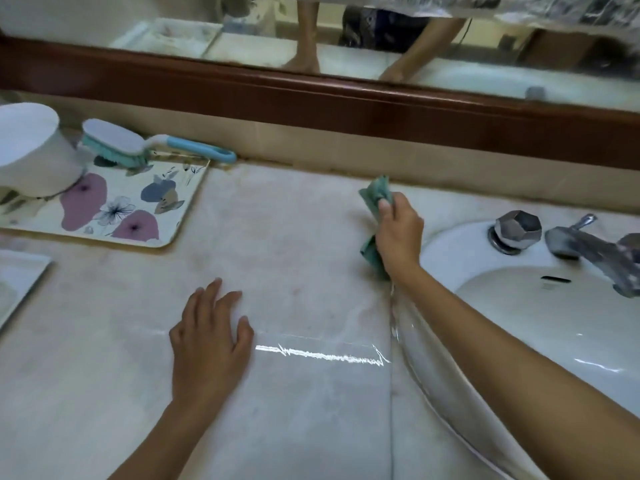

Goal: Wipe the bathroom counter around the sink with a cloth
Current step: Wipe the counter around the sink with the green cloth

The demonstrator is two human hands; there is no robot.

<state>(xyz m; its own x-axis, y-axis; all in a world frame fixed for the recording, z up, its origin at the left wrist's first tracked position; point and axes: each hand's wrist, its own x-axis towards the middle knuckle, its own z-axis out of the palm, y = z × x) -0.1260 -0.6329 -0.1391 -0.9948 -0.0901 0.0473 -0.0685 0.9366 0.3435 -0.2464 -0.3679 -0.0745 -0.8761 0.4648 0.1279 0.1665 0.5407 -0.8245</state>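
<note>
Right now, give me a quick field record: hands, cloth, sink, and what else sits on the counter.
right hand: grips the green cloth on the counter, beside the left rim of the sink
left hand: flat on the counter, fingers spread, holding nothing
sink: white basin at right, with faucet and knob
other items: floral tray at left carrying a white container; scrub brush at its back edge

Crumpled green cloth (373,199) on pale counter (294,237); white sink (519,323) beside.
</note>
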